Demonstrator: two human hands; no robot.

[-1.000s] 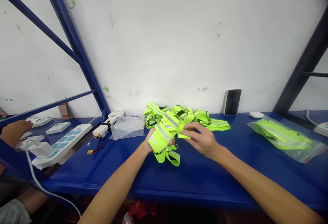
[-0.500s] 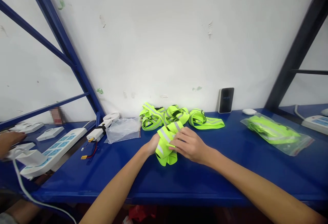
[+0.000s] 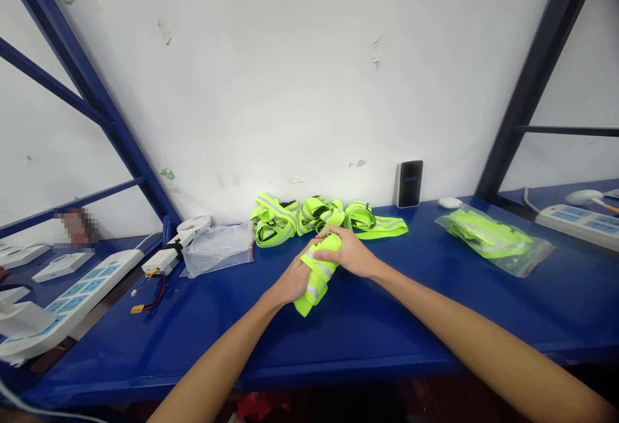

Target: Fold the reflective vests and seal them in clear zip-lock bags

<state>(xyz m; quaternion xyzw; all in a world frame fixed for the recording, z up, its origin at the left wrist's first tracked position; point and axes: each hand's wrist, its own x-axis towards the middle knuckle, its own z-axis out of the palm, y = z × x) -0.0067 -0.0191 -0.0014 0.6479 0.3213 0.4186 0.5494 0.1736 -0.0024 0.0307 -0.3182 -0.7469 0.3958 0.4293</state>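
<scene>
Over the table (image 3: 387,326), the left hand (image 3: 291,282) curls round the bundle (image 3: 319,273), the right hand (image 3: 355,252) closed on its top. It's probably light, soft, unbreakable, apt to unroll; best gripped round the middle.

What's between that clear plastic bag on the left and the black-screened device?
In the head view, three lime strap bundles lie in a row between the left bag and the device.

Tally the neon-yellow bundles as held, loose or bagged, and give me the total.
Held bundle: 1
Loose bundles along the wall: 3
Bagged bundle, inside a clear bag: 1
Total: 5
</scene>
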